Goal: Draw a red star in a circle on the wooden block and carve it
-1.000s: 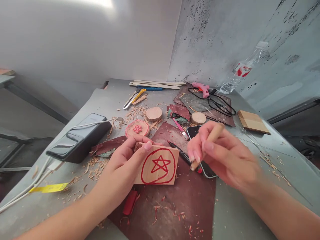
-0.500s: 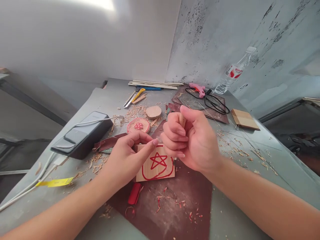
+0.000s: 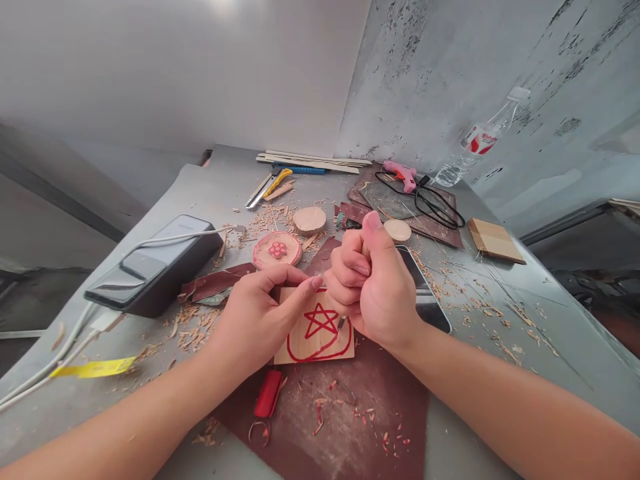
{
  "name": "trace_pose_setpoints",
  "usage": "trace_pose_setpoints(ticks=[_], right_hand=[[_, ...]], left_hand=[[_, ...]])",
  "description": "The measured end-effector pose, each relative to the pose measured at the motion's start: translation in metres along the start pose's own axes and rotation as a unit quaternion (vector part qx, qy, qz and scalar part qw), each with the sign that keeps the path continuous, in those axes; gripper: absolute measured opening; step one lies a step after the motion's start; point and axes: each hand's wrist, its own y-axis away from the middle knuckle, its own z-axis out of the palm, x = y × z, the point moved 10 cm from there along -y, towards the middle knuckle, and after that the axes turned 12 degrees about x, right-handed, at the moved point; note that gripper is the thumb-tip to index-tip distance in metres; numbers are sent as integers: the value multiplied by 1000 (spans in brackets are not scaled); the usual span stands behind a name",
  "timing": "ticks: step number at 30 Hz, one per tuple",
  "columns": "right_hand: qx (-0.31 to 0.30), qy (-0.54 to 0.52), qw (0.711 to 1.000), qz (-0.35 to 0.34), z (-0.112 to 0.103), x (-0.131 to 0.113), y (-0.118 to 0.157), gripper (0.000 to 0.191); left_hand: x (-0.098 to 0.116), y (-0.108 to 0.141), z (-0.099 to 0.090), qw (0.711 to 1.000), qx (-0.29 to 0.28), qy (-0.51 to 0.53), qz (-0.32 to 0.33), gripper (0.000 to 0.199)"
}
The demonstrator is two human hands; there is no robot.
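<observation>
A pale wooden board point(image 3: 300, 337) with a red star and a curved red outline lies on a dark red-brown sheet point(image 3: 370, 420). My left hand point(image 3: 267, 307) pinches the board's upper left edge between thumb and fingers. My right hand point(image 3: 375, 280) is wrapped round a carving tool; its metal tip point(image 3: 342, 323) shows below the fist, over the right part of the board, while most of the handle is hidden. Just below the board's left corner lies a red holder point(image 3: 269, 393) with a metal ring, among red shavings.
Two round wood slices point(image 3: 277, 251) point(image 3: 309, 220) lie behind the board, near cutters point(image 3: 270, 187). A black charging box point(image 3: 150, 267) is at left. At right are a phone point(image 3: 430, 310), glue gun point(image 3: 400, 175), bottle point(image 3: 475, 147) and wooden block point(image 3: 495, 240).
The view has shifted slightly. My right hand has moved the tool tip left, inward from the board's right edge. A phone and a small round slice now show behind my right hand.
</observation>
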Motion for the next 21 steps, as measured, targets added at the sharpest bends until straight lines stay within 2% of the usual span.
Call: trace_pose_setpoints(ticks=[5,9,12,15,21], right_hand=[[31,16,999,23,-6,7,-4,75],[-7,10,998,57,-4,10,-6,71],[-52,11,996,73,-2,4,-5,58],[-59,29,994,83,-7,-6,-2,44],[-112,38,988,97,2,-9,7,65]], left_hand=[[-6,0,0,1000,5,-11,-11,46],[-5,0,1,1000,2,-15,-12,45],[-5,-1,2,1000,-3,-14,-10,45],[-5,-1,1,1000,-2,-13,-6,45],[-3,0,2,1000,-5,-9,-2,46]])
